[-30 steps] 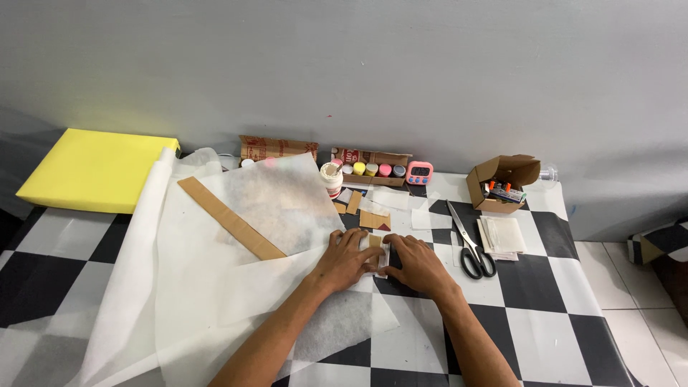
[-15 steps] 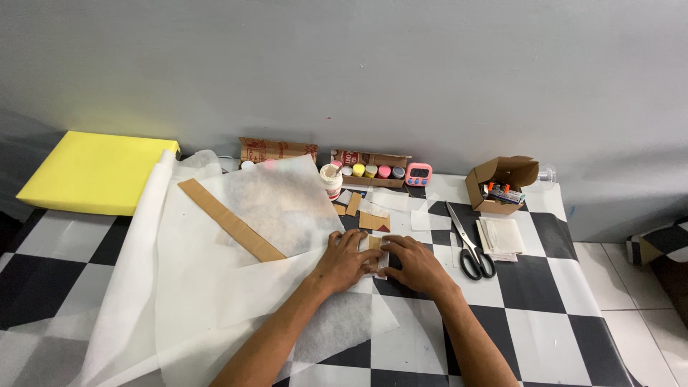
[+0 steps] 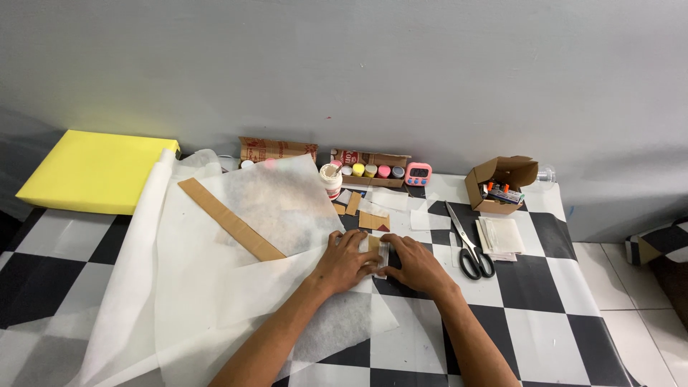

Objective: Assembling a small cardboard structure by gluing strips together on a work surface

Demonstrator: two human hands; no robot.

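Both hands (image 3: 380, 261) pinching a small cardboard piece (image 3: 374, 246); brown open box (image 3: 499, 183) far right.

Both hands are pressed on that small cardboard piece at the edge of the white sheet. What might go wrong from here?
1. The left hand and right hand press a small cardboard piece on the loose white sheet; the sheet may slide or wrinkle.
2. The open scissors lie beside the right hand; a sideways sweep might hit the blades.
3. The small white jar stands close ahead and could tip if the sheet is tugged.

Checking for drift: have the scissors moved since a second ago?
No. The scissors lie the same way beside the folded papers.
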